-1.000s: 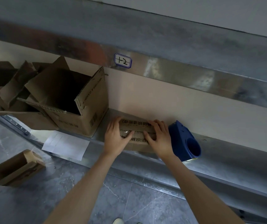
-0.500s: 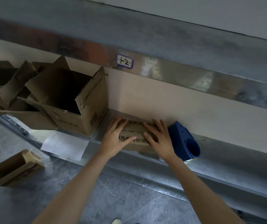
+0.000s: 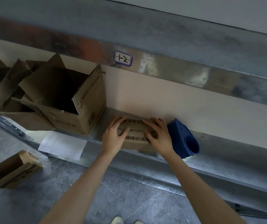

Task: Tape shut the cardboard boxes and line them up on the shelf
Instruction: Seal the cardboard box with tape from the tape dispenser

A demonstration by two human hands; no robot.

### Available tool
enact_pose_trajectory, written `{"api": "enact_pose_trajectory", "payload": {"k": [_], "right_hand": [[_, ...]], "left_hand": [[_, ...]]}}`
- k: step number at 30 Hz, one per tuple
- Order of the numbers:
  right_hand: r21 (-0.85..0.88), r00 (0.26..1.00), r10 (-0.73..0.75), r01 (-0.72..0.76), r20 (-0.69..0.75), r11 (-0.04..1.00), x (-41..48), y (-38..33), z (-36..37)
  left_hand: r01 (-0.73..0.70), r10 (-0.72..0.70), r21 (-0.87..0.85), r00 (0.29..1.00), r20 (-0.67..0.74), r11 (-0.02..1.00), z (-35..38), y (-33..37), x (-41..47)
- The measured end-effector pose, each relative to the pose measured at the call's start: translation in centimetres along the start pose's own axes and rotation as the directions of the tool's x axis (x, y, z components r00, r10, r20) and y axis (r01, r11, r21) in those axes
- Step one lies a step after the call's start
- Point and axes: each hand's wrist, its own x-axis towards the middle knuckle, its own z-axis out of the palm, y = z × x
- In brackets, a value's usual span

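1. Nearest, by the camera, the toes of two pale shoes point(image 3: 124, 221) show on the grey floor, and a small open carton point(image 3: 11, 168) lies on the floor to the left.
2. Both bare forearms reach up and forward, converging on the front edge of the metal shelf point(image 3: 229, 152).
3. The left hand point(image 3: 113, 138) and right hand point(image 3: 160, 139) lie flat on top of a small cardboard box point(image 3: 136, 139). Their fingers are spread and nearly straight, with the thumbs angled in toward the centre seam. Neither hand grips anything; they press the flaps down.
4. That box sits at the shelf's front edge, its flaps closed. I cannot tell whether there is tape over the seam.
5. The step in hand looks like holding the flaps shut before taping. Next, the right hand would likely need to leave the box for the blue tape dispenser point(image 3: 184, 139), which is just beside its right end, while the left hand keeps the seam closed.
6. Further left on the shelf stands a larger open box point(image 3: 81, 117) with its flaps up. More opened cartons point(image 3: 3, 88) stand beyond it, and a sheet of paper point(image 3: 63, 146) overhangs the front edge.
7. Farthest, a label marked 1-2 point(image 3: 123, 58) is stuck on the upper shelf's front beam.
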Motion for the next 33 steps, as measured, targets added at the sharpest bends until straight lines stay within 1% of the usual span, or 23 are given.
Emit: {"api": "enact_pose_trajectory", "payload": {"k": [2,5,7,11,13,16,19,22,24,26,29,30,33], "right_hand": [[0.003,1.000,-0.017,0.017,0.001,1.000,-0.1,0.1,0.0],[-0.010,0.999,-0.033,0.033,-0.013,0.999,-0.1,0.0,-0.1],[0.001,1.000,-0.030,0.030,-0.006,1.000,-0.1,-0.2,-0.3],[0.046,1.000,-0.007,0.006,0.009,0.999,-0.5,-0.5,-1.0],[0.021,1.000,-0.008,0.008,-0.005,1.000,-0.9,-0.4,-1.4],[-0.012,1.000,-0.011,0.011,-0.010,1.000,-1.7,-0.4,-1.9],[0.001,1.000,-0.029,0.029,-0.008,1.000,-2.7,-0.7,-2.3],[-0.026,0.998,-0.069,0.069,-0.001,0.997,-3.5,-1.1,-2.6],[-0.060,0.998,-0.064,0.065,0.013,0.996,-3.7,-1.5,-2.7],[-0.104,0.998,-0.054,0.056,0.029,0.993,-3.7,-2.0,-3.0],[-0.205,0.996,-0.077,0.084,0.044,0.975,-3.8,-2.6,-3.6],[-0.231,0.996,-0.086,0.089,0.020,0.969,-3.8,-2.7,-3.9],[-0.300,0.987,-0.089,0.044,-0.136,0.953,-4.1,-2.4,-5.1]], "left_hand": [[-0.010,0.009,0.012,0.996,0.094,1.000,-0.6,-0.2,-0.1],[-0.049,0.033,0.060,0.967,0.253,0.997,-1.6,-0.5,0.1],[-0.072,0.050,0.071,0.958,0.282,0.995,-2.0,-0.4,0.2],[-0.065,0.064,0.001,0.977,0.202,0.998,-2.3,-0.1,0.1],[-0.067,0.069,-0.018,0.981,0.180,0.998,-2.6,-0.1,0.3],[-0.106,0.112,-0.045,0.981,0.161,0.993,-3.1,-0.3,0.8],[-0.074,0.077,-0.029,0.988,0.134,0.997,-3.5,-0.5,1.2],[-0.065,0.062,0.018,0.991,0.121,0.998,-3.7,-1.0,1.4],[-0.081,0.072,0.071,0.989,0.127,0.994,-3.9,-1.1,1.4],[-0.094,0.074,0.150,0.988,0.134,0.984,-4.1,-0.8,1.3],[-0.125,0.084,0.280,0.984,0.155,0.952,-4.4,-0.3,1.0],[-0.142,0.095,0.319,0.983,0.159,0.937,-4.4,-0.1,0.9],[-0.160,0.105,0.387,0.982,0.157,0.908,-4.8,0.6,0.6]]}}
